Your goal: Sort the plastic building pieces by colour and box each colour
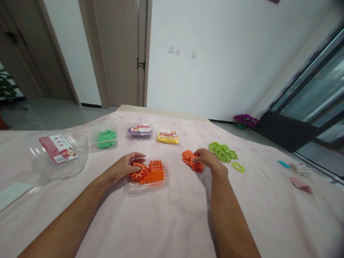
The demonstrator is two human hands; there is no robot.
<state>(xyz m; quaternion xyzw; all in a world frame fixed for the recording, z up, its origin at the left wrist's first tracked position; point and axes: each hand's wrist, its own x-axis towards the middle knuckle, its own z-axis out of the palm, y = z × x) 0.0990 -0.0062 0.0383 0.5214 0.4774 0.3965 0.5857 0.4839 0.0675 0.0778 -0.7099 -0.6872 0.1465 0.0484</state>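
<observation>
A clear plastic tray in front of me holds several orange interlocking blocks. My left hand reaches into the tray's left end, fingers curled around an orange block there. My right hand rests on the pink tablecloth to the right of the tray, fingers closed on a small pile of loose orange blocks. Just beyond my right hand lies a heap of lime green blocks, with one lime green frame piece lying apart.
At the back stand a tray of green blocks, a lidded box of purple blocks and a box of yellow blocks. A large clear lid with a red label lies at the left. Small cards lie far right.
</observation>
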